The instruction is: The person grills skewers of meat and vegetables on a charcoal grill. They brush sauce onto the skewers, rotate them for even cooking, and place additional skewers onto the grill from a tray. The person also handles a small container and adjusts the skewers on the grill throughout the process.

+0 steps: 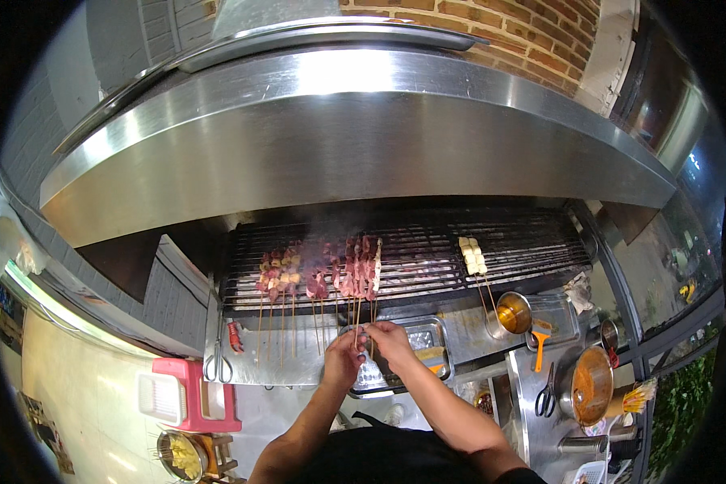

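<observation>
My left hand [342,358] grips the thin sticks of raw meat skewers [358,266] at the front of the charcoal grill [417,275]. Close beside it, my right hand [390,343] has its fingertips pinched at the same sticks. The meat lies on the grate, pink and red, with a pale strip along its right side. More meat skewers [316,283] lie just to the left, then several skewers of mixed pieces [278,273]. Smoke partly blurs the far ends. Which sticks each hand grips is partly hidden by my fingers.
A stainless steel hood [351,145] overhangs the grill. Two skewers of white pieces [472,256] lie right, near a metal sauce cup [513,313] and an orange-handled brush [540,342]. Under my hands is a metal tray [444,339]. Tongs [216,363] lie left; scissors [545,396] and a seasoning bowl [591,387] right.
</observation>
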